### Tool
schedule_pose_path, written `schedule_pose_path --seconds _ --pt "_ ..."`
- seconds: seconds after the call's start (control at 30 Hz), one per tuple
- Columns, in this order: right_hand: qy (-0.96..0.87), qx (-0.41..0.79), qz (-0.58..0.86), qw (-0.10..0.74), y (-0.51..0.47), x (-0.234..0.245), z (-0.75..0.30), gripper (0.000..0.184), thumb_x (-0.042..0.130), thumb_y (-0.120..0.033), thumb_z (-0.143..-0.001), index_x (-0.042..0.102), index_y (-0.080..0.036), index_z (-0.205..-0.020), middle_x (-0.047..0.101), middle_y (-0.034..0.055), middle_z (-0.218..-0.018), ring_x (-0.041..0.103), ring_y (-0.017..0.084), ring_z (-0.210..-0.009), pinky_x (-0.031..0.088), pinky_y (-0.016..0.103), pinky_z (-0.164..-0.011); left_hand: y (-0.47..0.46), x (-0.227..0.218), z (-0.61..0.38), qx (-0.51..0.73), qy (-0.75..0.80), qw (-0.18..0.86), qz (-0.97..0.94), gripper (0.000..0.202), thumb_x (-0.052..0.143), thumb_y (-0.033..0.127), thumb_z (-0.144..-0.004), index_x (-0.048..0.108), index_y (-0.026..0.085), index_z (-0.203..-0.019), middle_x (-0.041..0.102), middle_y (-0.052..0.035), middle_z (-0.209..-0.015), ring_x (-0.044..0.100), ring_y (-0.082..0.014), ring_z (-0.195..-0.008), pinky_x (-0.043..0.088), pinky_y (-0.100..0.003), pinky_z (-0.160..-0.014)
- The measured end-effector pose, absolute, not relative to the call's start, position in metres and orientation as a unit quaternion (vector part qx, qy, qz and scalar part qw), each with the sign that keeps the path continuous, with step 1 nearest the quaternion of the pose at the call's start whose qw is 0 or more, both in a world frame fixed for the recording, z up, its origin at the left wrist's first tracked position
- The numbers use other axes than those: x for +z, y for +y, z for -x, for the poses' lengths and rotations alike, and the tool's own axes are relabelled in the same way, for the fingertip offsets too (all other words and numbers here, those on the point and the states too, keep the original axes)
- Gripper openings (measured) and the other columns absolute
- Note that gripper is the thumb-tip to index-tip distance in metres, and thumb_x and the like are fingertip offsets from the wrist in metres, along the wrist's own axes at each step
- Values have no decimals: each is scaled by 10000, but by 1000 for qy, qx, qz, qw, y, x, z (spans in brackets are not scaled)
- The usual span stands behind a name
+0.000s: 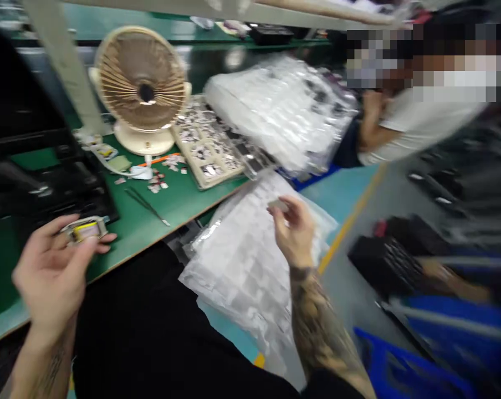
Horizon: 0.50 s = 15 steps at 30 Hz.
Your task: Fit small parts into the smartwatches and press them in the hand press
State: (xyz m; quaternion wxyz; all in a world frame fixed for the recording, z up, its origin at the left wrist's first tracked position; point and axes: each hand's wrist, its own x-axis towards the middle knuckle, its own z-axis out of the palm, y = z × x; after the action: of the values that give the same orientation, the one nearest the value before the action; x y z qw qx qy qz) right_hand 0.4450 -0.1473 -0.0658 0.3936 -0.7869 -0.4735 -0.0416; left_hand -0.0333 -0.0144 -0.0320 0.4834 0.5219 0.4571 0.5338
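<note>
Fingers of the left hand (pixel 51 277) and the right hand (pixel 294 233) are clamped on small parts, lifted clear of all surfaces, apparently for a close look. A green-topped workbench (pixel 151 213) runs alongside, and a stack of translucent plastic bags (pixel 242 277) lies within easy reach below the right. The left curls around a yellow-and-silver rectangular part (pixel 86 230); the right pinches a small grey flat piece (pixel 278 205).

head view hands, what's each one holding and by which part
The left hand pinches a flat yellow-and-silver component by its edges; the right hand holds a small pale piece by one end between thumb and forefinger.
</note>
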Motion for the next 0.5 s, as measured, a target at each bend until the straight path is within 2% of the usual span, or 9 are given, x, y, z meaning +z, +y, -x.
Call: schedule_pose_path --seconds 0.07,0.1,0.17,0.27,0.37,0.5 --pt "-513 -105 716 461 -135 -56 -411 299 814 -388 -986 745 -312 -1267 770 58 -1105 770 248 -914 708 456 -844 -14 -18 19 550 458 501 -487 513 980 268 -933 712 195 -1364 883 -62 -1153 909 -265 -957 758 -306 -802" --pt "-537 -100 676 495 -124 -50 -393 291 842 -358 -971 754 -334 -1248 765 55 -1091 771 257 -902 707 469 -829 -13 -14 15 549 460 508 -478 507 977 285 -935 711 184 -1354 885 -87 -1159 910 -274 -959 756 -311 -787" --pt "-597 -61 603 526 -94 -36 -353 299 873 -304 -953 778 -343 -1234 789 78 -1153 797 305 -1033 713 524 -894 -9 -12 13 544 457 525 -468 500 965 311 -942 701 172 -1343 885 -117 -1161 910 -275 -950 747 -303 -756" --pt "-667 24 515 538 -45 -13 -286 286 845 -195 -970 825 -345 -1212 818 90 -1257 810 323 -1145 714 556 -979 -9 -13 15 541 442 560 -445 489 944 331 -957 691 170 -1343 881 -132 -1172 909 -277 -974 740 -301 -769" --pt "-718 143 434 524 -10 2 -228 388 810 -104 -973 845 -374 -1251 827 79 -1313 830 305 -1123 743 516 -917 -14 -15 14 548 426 589 -414 494 921 345 -977 682 175 -1374 874 -138 -1194 904 -282 -1003 738 -317 -797" --pt "-749 219 361 511 10 -1 -183 443 774 -50 -982 846 -374 -1275 867 51 -1165 856 289 -1036 766 497 -879 -14 -17 13 556 405 604 -401 432 867 280 -1014 702 184 -1402 863 -141 -1269 880 -251 -1093 732 -315 -913"
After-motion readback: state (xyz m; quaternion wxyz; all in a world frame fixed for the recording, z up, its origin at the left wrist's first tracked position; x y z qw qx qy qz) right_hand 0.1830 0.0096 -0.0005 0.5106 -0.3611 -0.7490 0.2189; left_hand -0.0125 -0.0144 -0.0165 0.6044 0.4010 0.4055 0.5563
